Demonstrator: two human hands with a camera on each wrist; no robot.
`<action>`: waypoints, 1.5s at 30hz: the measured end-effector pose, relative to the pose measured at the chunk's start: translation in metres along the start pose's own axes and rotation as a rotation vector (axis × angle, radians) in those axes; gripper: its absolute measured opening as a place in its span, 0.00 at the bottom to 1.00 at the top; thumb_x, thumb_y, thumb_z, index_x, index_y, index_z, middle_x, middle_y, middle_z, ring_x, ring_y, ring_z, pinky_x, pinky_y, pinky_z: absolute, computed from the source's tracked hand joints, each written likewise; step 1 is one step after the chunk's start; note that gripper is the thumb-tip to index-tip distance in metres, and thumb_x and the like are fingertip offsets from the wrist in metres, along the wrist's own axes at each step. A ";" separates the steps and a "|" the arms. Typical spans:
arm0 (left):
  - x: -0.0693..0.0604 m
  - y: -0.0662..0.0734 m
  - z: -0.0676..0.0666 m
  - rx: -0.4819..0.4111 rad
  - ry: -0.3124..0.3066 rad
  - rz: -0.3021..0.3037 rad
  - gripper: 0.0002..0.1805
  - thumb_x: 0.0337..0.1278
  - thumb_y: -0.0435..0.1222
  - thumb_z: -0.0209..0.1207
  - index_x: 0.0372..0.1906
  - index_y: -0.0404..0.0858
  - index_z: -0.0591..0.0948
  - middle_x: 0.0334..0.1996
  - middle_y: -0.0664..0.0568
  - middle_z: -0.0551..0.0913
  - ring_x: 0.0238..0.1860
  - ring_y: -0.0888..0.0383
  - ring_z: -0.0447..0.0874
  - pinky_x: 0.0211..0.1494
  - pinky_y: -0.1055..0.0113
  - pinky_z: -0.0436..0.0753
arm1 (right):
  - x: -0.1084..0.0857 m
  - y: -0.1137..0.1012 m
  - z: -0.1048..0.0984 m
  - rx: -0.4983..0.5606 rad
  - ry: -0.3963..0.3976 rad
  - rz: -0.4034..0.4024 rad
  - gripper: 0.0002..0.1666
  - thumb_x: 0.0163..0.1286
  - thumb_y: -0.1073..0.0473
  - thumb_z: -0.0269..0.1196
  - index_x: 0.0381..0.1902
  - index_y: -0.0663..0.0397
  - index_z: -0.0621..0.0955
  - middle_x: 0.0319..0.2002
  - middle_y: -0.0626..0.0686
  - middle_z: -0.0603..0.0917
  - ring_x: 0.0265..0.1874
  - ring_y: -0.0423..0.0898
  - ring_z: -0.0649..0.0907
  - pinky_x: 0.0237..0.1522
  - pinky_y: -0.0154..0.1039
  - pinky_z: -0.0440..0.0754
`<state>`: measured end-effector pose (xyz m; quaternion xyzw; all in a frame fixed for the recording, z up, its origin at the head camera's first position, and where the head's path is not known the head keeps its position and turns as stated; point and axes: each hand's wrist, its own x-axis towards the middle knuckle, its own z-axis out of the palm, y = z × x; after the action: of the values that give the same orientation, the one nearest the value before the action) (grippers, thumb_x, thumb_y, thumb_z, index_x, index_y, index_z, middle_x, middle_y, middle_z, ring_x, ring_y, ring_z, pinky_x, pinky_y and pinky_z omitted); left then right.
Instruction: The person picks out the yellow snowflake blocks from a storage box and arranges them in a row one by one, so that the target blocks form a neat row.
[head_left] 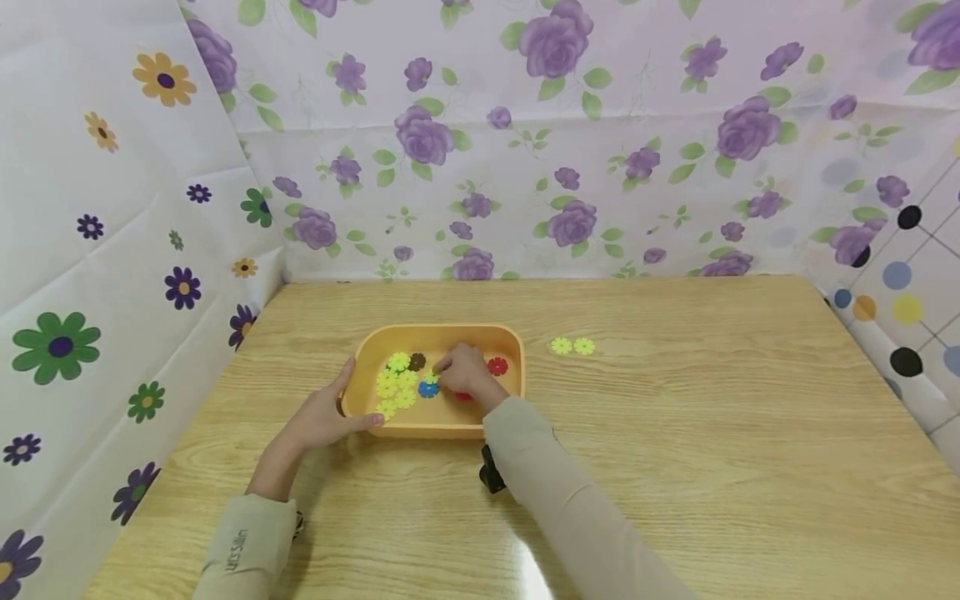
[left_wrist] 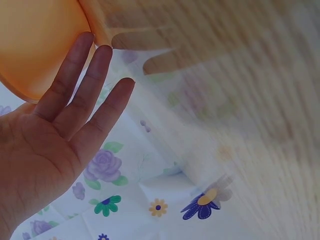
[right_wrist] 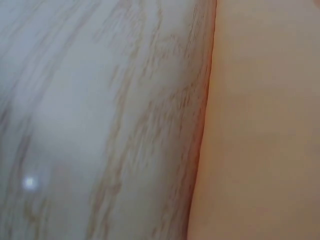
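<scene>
In the head view an orange plastic bin (head_left: 442, 432) stands on the wooden table. Its left end is held by my left hand (head_left: 318, 421), with the thumb over the front rim and the fingers along the outer wall. The left wrist view shows fairly straight fingers of the left hand (left_wrist: 65, 115) against the bin (left_wrist: 40, 45). Inside the bin, my right hand (head_left: 467, 372) reaches down, fingertips at a yellow flower-shaped disc (head_left: 431, 378) beside a blue disc (head_left: 428, 389). Whether they pinch it is hidden. Several yellow discs (head_left: 405, 381) lie to the left.
A brown disc (head_left: 417, 362) and a red disc (head_left: 497, 366) are also in the bin, with more red partly under the right hand. Two yellow discs (head_left: 573, 346) lie side by side on the table (head_left: 712, 417), right of the bin. Flower-printed sheets (head_left: 480, 167) stand behind the table.
</scene>
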<state>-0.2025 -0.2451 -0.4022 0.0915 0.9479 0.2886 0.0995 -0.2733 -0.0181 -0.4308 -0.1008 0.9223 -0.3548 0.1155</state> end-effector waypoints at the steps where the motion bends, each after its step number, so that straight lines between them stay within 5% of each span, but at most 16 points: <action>1: 0.000 0.000 0.000 0.001 0.000 0.000 0.61 0.41 0.56 0.65 0.71 0.34 0.40 0.63 0.25 0.56 0.58 0.35 0.64 0.56 0.45 0.66 | 0.000 0.000 0.000 0.012 0.009 0.003 0.15 0.53 0.63 0.65 0.41 0.52 0.85 0.45 0.53 0.79 0.47 0.49 0.71 0.52 0.40 0.65; 9: 0.001 0.001 -0.001 0.020 0.001 0.001 0.60 0.42 0.55 0.65 0.70 0.32 0.41 0.62 0.25 0.56 0.57 0.35 0.65 0.56 0.46 0.66 | -0.002 0.000 -0.002 0.042 -0.001 0.014 0.27 0.50 0.59 0.71 0.52 0.49 0.80 0.50 0.57 0.75 0.51 0.51 0.70 0.53 0.42 0.67; 16: 0.001 0.002 -0.002 0.015 -0.001 -0.004 0.60 0.43 0.53 0.65 0.70 0.32 0.41 0.62 0.25 0.57 0.56 0.37 0.68 0.54 0.47 0.68 | -0.001 0.000 0.000 -0.021 -0.010 0.009 0.25 0.51 0.57 0.70 0.50 0.48 0.82 0.52 0.57 0.74 0.55 0.52 0.67 0.56 0.42 0.64; 33: 0.000 -0.001 0.000 0.016 -0.004 0.001 0.60 0.42 0.55 0.65 0.70 0.32 0.41 0.62 0.26 0.57 0.58 0.35 0.64 0.56 0.45 0.65 | -0.008 -0.004 -0.004 0.132 0.056 -0.019 0.22 0.48 0.60 0.72 0.43 0.58 0.83 0.39 0.54 0.78 0.39 0.47 0.74 0.39 0.37 0.73; 45: 0.001 0.001 -0.001 0.014 -0.007 -0.015 0.60 0.43 0.55 0.64 0.70 0.32 0.41 0.63 0.26 0.55 0.59 0.34 0.62 0.57 0.45 0.64 | -0.016 -0.001 -0.024 0.134 0.071 -0.161 0.21 0.47 0.62 0.72 0.41 0.62 0.82 0.29 0.51 0.78 0.32 0.44 0.74 0.36 0.35 0.72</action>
<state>-0.2031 -0.2448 -0.4012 0.0862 0.9501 0.2809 0.1045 -0.2652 0.0003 -0.4107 -0.1542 0.8890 -0.4270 0.0605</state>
